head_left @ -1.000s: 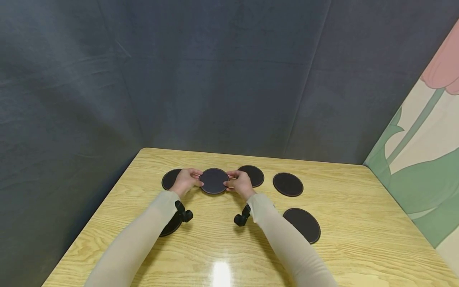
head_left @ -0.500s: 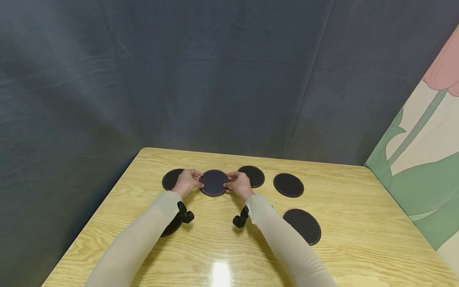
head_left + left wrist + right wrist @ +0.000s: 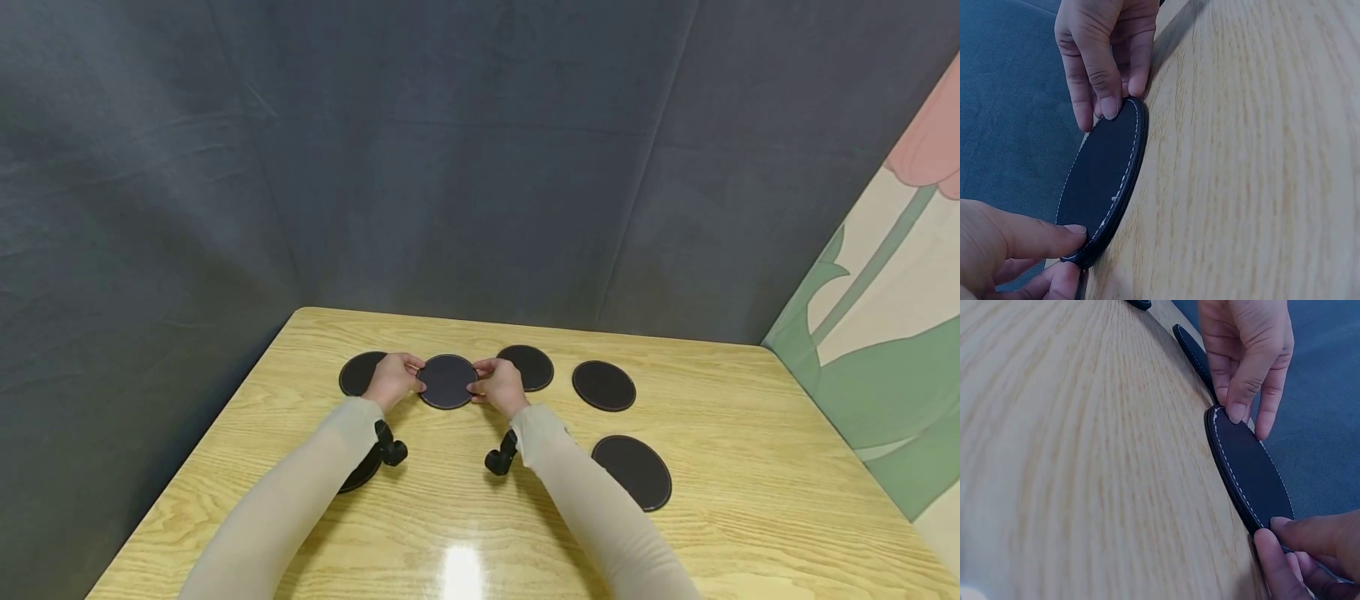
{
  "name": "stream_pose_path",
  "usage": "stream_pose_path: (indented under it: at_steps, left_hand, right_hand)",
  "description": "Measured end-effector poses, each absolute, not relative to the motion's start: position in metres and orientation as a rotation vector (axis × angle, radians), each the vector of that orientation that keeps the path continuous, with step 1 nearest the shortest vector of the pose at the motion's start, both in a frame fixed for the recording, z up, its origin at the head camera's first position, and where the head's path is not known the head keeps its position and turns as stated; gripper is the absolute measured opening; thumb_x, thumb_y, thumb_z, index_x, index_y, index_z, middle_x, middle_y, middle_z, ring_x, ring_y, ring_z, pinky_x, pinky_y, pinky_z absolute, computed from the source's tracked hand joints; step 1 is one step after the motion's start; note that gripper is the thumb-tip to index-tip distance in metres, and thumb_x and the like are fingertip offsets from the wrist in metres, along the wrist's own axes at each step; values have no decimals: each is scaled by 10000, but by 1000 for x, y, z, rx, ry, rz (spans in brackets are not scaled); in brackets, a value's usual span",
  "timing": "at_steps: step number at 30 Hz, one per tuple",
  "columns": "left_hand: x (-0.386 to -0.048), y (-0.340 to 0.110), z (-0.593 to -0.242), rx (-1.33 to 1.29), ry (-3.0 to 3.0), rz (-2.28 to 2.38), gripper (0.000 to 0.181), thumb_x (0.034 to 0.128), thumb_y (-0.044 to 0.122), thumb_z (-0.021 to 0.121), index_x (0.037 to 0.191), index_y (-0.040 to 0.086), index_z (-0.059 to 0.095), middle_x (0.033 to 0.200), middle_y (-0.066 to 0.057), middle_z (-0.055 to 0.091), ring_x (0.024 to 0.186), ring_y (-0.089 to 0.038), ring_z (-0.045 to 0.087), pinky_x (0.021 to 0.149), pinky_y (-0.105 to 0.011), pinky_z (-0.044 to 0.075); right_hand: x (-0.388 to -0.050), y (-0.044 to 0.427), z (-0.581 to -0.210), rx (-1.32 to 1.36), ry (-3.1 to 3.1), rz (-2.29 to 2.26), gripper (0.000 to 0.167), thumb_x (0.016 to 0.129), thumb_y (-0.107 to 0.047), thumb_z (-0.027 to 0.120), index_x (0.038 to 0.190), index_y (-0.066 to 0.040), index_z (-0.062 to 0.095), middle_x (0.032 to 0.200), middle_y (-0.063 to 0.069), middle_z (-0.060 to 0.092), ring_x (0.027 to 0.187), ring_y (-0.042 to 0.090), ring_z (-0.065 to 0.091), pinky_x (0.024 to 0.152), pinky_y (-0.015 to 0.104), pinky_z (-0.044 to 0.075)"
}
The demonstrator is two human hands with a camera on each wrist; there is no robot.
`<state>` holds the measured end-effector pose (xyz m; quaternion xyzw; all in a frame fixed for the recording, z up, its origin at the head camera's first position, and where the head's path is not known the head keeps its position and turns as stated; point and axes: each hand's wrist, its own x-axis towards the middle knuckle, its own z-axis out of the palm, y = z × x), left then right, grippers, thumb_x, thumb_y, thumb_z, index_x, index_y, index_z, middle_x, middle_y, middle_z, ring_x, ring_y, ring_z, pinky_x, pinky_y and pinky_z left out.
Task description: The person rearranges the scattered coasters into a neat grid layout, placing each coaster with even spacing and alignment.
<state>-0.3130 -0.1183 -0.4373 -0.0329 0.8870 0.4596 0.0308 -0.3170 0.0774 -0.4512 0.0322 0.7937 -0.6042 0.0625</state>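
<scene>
In the head view a round black coaster (image 3: 447,382) is held between my two hands near the table's far edge. My left hand (image 3: 390,380) pinches its left rim, the thumb on the top face. On the opposite rim my right hand (image 3: 501,385) pinches it, thumb also on top. White stitching runs round the coaster (image 3: 1100,162) in the left wrist view, and its edge looks thick and layered; whether it is one coaster or a stack I cannot tell. The right wrist view shows the same coaster (image 3: 1250,469) low over or touching the wood.
More black coasters lie on the wooden table (image 3: 750,467): a far-left coaster (image 3: 358,373) and a near-left coaster (image 3: 363,473), both partly covered by my left arm, a back coaster (image 3: 531,367), a right coaster (image 3: 603,386) and a near-right coaster (image 3: 633,471). A dark curtain (image 3: 465,167) hangs behind.
The held coaster has come very slightly nearer to me since a second ago. Both hands keep their pinch on it, and the other coasters lie as before.
</scene>
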Motion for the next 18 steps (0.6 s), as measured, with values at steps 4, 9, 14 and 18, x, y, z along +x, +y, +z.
stream_pose_path:
  at_steps: [4,9,14,18]
  left_hand:
    - [-313,-117,-437,-114,2738,1394,393,746,-66,757,1122,22,679,1070,-155,644,999,-276,591,836,-355,512]
    - [-315,-117,-437,-111,2758,1358,395,748,-54,761,1126,30,682,1063,-146,646,983,-269,593,832,-358,511]
    - [-315,-116,-437,-104,2770,1331,388,747,-52,761,1119,22,683,1052,-150,645,957,-264,592,830,-367,508]
    - [-314,-116,-436,-102,2772,1326,379,746,-58,759,1113,7,687,1048,-158,643,955,-263,581,851,-373,498]
  right_hand:
    - [-318,77,-451,102,2406,-1806,441,783,143,705,1203,20,645,1076,165,583,694,149,657,608,260,596]
    - [-318,78,-449,89,2409,-1794,416,785,141,705,1181,26,654,1033,156,590,719,193,684,617,280,601]
    - [-318,77,-449,92,2424,-1775,418,793,133,703,1195,31,646,1054,164,590,715,183,683,605,267,597]
    - [-318,76,-450,106,2435,-1754,423,795,126,704,1202,28,644,1090,173,585,688,148,662,591,246,590]
